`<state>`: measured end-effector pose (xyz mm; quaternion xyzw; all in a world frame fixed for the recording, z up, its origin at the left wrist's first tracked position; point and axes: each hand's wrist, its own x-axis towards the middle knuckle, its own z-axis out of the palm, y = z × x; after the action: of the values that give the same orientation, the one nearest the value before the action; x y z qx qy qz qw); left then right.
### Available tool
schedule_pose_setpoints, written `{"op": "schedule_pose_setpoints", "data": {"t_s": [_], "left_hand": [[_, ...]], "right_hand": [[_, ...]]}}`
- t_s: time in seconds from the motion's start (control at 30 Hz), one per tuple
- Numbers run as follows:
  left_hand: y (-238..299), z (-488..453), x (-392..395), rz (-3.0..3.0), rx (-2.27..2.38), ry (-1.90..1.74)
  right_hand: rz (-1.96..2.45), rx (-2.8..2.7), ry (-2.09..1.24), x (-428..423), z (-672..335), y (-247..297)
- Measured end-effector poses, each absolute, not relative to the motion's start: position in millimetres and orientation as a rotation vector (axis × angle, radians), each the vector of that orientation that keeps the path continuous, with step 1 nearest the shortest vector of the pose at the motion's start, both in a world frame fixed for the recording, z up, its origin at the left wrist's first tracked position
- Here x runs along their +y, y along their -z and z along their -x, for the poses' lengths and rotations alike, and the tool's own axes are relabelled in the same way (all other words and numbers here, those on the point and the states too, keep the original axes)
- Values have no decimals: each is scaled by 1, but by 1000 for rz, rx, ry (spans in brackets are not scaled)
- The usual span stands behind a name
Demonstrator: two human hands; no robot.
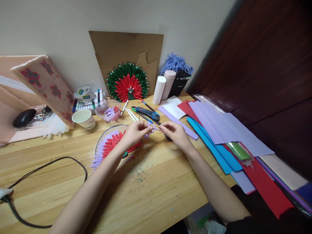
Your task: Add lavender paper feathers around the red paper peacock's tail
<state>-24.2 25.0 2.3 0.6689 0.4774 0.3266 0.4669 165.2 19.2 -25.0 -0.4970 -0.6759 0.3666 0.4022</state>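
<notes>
Above the middle of the desk, my left hand (137, 132) and my right hand (176, 135) meet with thumbs and forefingers pinched. A small light-purple paper piece (155, 128) shows between the fingertips, gripped by both hands. Below and beside my left hand lies a round disc with purple petals (98, 155) around red petals (110, 143); my left hand and forearm cover part of it. More purple scraps (146, 135) lie on the desk just behind the fingertips. A dark object (168, 137) is partly hidden beneath my right hand.
Behind the hands lie a utility knife (146, 113) and several pens. A clear bowl (97, 115) with purple scraps and a paper cup (84, 119) stand left. Coloured sheets (219, 123) pile up right. A petal-decorated cardboard (126, 42) leans on the wall; a black cable (65, 158) loops at left.
</notes>
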Motion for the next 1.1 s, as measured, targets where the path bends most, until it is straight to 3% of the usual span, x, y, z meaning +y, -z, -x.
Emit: {"op": "schedule_pose_setpoints", "data": {"t_s": [0.13,1.1], "left_hand": [[-2,23,24,-1765,1183,-714],[9,25,26,-1988,1107,-594]], "right_hand": [[1174,-1662,-1076,14,-158,23],[1289,-1837,-984,8,-154,26]]}}
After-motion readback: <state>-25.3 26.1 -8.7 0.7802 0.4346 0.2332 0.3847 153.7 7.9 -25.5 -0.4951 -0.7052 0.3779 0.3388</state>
